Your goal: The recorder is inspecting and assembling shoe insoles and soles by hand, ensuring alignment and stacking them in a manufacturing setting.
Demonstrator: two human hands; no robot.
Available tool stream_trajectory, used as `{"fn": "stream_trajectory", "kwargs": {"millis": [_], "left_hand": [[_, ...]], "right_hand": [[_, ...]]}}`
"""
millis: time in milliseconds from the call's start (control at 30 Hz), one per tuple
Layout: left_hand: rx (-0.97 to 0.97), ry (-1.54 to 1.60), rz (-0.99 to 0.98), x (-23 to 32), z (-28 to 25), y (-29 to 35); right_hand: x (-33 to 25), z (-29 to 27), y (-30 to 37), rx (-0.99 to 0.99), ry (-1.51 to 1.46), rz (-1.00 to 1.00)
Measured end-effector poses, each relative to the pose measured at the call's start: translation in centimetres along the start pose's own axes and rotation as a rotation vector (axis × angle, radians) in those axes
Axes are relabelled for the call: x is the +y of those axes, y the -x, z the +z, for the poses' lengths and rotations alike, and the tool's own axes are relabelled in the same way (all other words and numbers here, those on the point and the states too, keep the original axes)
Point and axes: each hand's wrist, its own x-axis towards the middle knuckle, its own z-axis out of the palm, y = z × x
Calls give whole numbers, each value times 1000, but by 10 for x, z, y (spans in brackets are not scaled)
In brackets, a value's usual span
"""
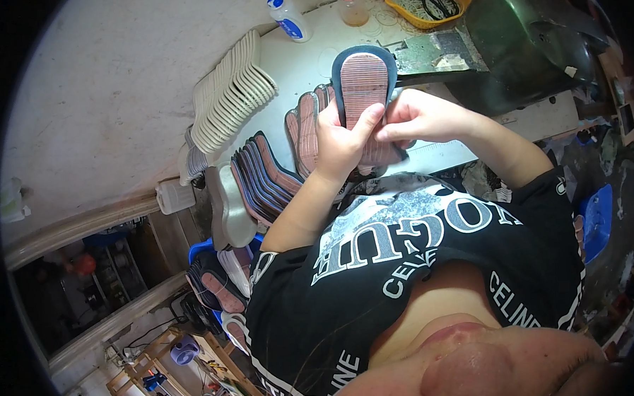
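Observation:
A shoe sole [363, 83] with a dark rim and a reddish-brown striped middle stands upright in front of me, its rounded end pointing away. My left hand [343, 140] is wrapped round its lower part, thumb lying across the striped face. At the sole's right edge, the fingers of my right hand [427, 117] are curled and pinched against it; the exact spot they grip is partly hidden. Below the hands, another striped piece shows, blurred. Close behind my left hand, more striped soles [306, 138] lean together on the white table [311, 60].
A stack of cream soles [231, 95] and a row of dark-edged soles [263, 179] line the table's left side. A white bottle [292, 22], a red-tipped bottle [353, 11] and a yellow basket [415, 18] stand at the back. A dark green machine [519, 40] occupies the right.

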Motion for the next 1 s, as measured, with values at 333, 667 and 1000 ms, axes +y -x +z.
{"fn": "stream_trajectory", "kwargs": {"millis": [333, 667, 1000], "left_hand": [[215, 194, -136, 10, -14, -29], [119, -552, 31, -44, -42, -86], [253, -692, -150, -43, -33, -105]], "right_hand": [[11, 27, 4, 156, -124, -247], [38, 46, 13, 347, -426, -125], [40, 48, 12, 283, -647, 22]]}}
